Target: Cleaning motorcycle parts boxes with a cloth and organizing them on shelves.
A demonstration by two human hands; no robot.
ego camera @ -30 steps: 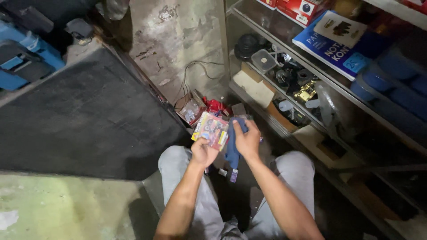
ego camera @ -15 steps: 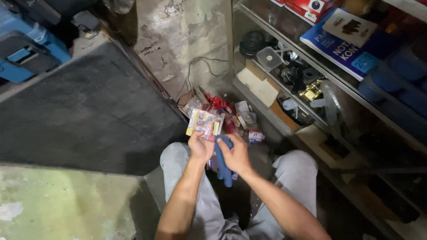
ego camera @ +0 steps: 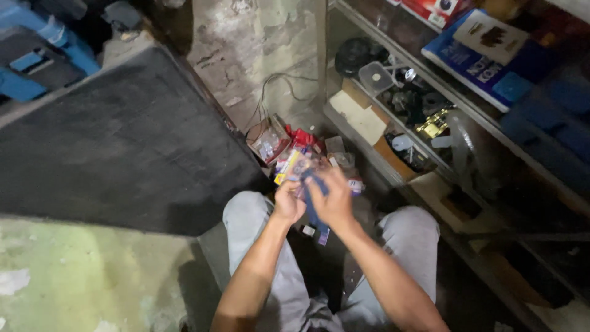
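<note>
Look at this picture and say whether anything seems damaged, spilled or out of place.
Yes. The wall behind the shelves is cracked and flaking, a loose wire hangs down it, and small packets lie scattered on the floor by the lowest shelf. Both the left hand and the right hand hold a colourful packet above them.

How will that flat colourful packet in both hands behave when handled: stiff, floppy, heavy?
The colourful packet looks thin and flat, so probably light. The left hand pinches its lower edge and it stands without drooping, so likely fairly stiff card. The right hand covers part of it; blur hides whether the surface is slippery.
</note>
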